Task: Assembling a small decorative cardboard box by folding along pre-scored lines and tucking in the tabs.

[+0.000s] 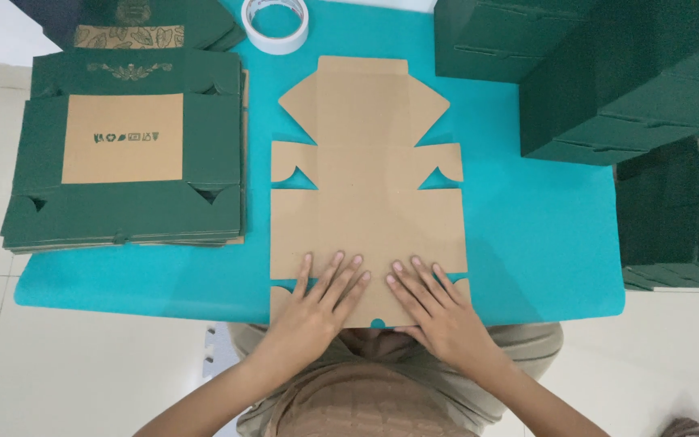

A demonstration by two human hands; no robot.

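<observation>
We are pressing both hands flat on a blank (pixel 366 194), an unfolded brown cardboard box sheet that is lying brown side up on the teal table (pixel 527 235). Our left hand (pixel 321 303) is resting open, fingers spread, on the blank's near edge, left of its middle. Our right hand (pixel 434 307) is lying open the same way just right of the middle, palm down. Neither hand is gripping anything; the fingertips of the two are pointing away from us and sitting near each other without touching.

Left of the blank, well apart from it, a stack (pixel 123 154) of flat green sheets is sitting with a brown panel showing on top. Beyond the blank's far flap, a tape roll (pixel 275 24) is lying flat, white and just beside the flap's left corner. Right of the blank, folded green boxes (pixel 600 81) are piling up at the far right of the table.
</observation>
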